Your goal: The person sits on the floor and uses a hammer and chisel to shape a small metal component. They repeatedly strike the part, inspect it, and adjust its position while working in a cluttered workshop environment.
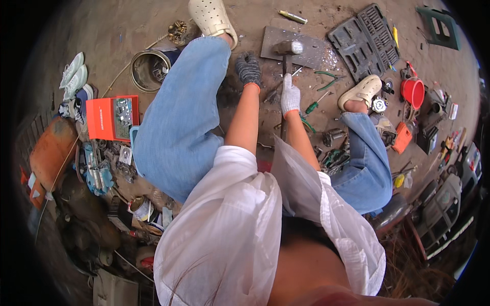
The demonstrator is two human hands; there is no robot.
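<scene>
My right hand, in a white knit glove, is closed round the handle of a hammer, its thumb stretched along the shaft. The hammer's head is over a flat grey metal plate on the ground, with pale fragments scattered on the plate's right part. My left hand, in a dark grey glove with an orange cuff, is just left of the plate. Its fingers are slightly bent and apart, and nothing shows in them. Right of my right hand lie green-handled pliers and a green screwdriver.
An open black socket case lies right of the plate, with a red bowl beyond my right shoe. To the left are a metal tin and an orange box. Tools and metal parts crowd the ground on both sides.
</scene>
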